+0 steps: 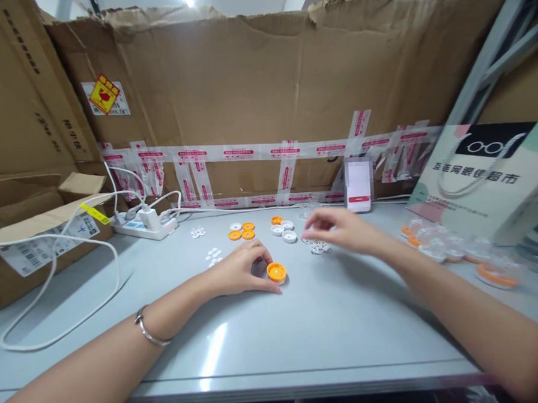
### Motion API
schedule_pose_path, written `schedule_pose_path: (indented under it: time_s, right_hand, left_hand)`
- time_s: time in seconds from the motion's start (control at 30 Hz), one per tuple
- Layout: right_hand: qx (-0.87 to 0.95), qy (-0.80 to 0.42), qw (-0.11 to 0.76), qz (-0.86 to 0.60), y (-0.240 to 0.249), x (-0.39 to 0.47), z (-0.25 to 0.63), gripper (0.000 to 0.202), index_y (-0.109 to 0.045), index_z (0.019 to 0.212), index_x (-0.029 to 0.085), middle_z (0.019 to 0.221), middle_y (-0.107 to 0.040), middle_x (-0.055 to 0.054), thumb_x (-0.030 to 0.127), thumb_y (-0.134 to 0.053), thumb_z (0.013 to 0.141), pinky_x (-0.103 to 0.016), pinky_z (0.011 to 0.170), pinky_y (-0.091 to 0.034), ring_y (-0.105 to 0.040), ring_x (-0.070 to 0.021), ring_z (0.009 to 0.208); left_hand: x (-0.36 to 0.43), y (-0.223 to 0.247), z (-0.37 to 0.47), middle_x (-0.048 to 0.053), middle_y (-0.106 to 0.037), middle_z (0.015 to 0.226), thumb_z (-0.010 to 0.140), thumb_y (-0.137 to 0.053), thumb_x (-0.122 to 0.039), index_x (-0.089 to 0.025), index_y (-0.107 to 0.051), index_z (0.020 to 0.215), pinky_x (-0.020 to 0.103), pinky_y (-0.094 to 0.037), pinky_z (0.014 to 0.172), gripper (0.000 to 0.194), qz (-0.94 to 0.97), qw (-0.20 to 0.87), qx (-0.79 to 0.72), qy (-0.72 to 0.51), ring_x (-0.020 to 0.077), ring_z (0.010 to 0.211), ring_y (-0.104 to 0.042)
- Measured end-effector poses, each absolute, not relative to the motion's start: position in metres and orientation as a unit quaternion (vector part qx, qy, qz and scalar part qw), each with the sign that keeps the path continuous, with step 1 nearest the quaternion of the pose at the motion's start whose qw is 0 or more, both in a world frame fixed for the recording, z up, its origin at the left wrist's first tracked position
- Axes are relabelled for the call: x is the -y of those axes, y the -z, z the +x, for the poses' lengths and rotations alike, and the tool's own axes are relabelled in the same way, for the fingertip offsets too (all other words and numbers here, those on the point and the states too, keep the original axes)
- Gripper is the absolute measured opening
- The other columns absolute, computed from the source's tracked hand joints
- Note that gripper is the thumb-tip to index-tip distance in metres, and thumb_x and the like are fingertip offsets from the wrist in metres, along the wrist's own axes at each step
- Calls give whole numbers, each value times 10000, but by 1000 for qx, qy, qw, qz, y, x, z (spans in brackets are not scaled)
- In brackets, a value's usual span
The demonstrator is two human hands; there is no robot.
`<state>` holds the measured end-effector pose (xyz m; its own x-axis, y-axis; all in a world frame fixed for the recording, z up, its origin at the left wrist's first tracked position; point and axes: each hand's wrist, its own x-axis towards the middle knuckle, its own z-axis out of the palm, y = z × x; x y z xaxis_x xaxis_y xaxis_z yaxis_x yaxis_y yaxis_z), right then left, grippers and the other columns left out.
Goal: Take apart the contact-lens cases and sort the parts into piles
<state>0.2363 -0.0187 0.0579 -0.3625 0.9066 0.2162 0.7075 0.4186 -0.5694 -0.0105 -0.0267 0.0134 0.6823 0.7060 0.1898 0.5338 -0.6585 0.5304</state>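
Observation:
My left hand [245,270] is closed around the left side of a round orange cup [276,273] with a white base, which rests on the table. Over a small pile of white and grey parts [319,247], my right hand [326,224] has its fingertips pressed together; what they hold, if anything, is too small to make out. Behind the hands lie orange and white discs [248,234] and white cups [289,236] with one orange cup [276,220]. Small white round pieces [214,256] are beyond my left wrist.
A power strip [149,227] with white cables and an open carton [35,220] are at the left. A phone [358,188] leans against the cardboard behind. Clear-topped orange and white pieces [454,247] and a paper bag [471,185] stand at the right.

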Motion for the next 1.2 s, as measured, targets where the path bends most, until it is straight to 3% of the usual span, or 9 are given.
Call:
schedule_pose_path:
  time_s: [0.1, 0.2, 0.37, 0.57, 0.7, 0.97, 1.2]
  right_hand:
    - [852, -231, 220, -416, -36, 32, 200, 465, -556, 872, 194, 697, -516, 18, 529, -683, 574, -222, 536, -346, -458, -118, 621]
    - [851, -252, 214, -409, -20, 36, 187, 476, -558, 816, 182, 681, -497, 24, 534, -708, 534, -214, 516, -332, -441, -109, 608]
    - [847, -284, 223, -391, -15, 32, 190, 384, -544, 731, 171, 653, -501, 28, 502, -684, 595, -208, 500, -329, -438, -99, 586]
    - [874, -247, 248, -338, -18, 34, 191, 291, -568, 781, 167, 724, -532, 1, 399, -678, 645, -225, 575, -385, -471, -113, 646]
    - [892, -199, 254, -316, -24, 36, 192, 222, -596, 835, 172, 769, -563, -18, 312, -661, 676, -252, 647, -409, -484, -127, 692]
    - [890, -188, 287, -301, -34, 42, 193, 262, -602, 892, 190, 784, -579, -22, 349, -655, 691, -268, 667, -428, -499, -137, 710]
    - [893, -179, 306, -276, -38, 48, 196, 293, -597, 950, 203, 827, -586, -23, 356, -650, 706, -272, 706, -438, -510, -140, 744]
  left_hand:
    - [26, -11, -7, 23, -514, 862, 636, -635, -544, -179, -536, 836, 264, -381, 695, 428, 893, 204, -345, -206, 161, 801, -463]
    - [26, -9, -6, 20, -516, 825, 657, -630, -516, -170, -545, 817, 256, -377, 668, 391, 894, 193, -344, -210, 154, 772, -464]
    - [25, -9, -5, 25, -531, 812, 653, -648, -473, -158, -567, 813, 256, -388, 667, 362, 893, 206, -340, -213, 151, 752, -480]
    - [25, -8, -5, 27, -540, 843, 648, -665, -374, -162, -580, 856, 261, -398, 710, 309, 899, 202, -316, -226, 163, 800, -496]
    - [26, -8, -6, 33, -548, 848, 670, -636, -405, -164, -576, 869, 266, -402, 696, 319, 896, 207, -320, -229, 164, 788, -498]
    - [29, -11, -6, 33, -531, 837, 693, -614, -422, -178, -572, 861, 295, -399, 732, 299, 901, 190, -331, -207, 184, 817, -487]
    - [30, -13, -8, 42, -524, 964, 731, -587, -376, -214, -544, 1022, 333, -381, 836, 336, 908, 200, -321, -178, 208, 929, -474]
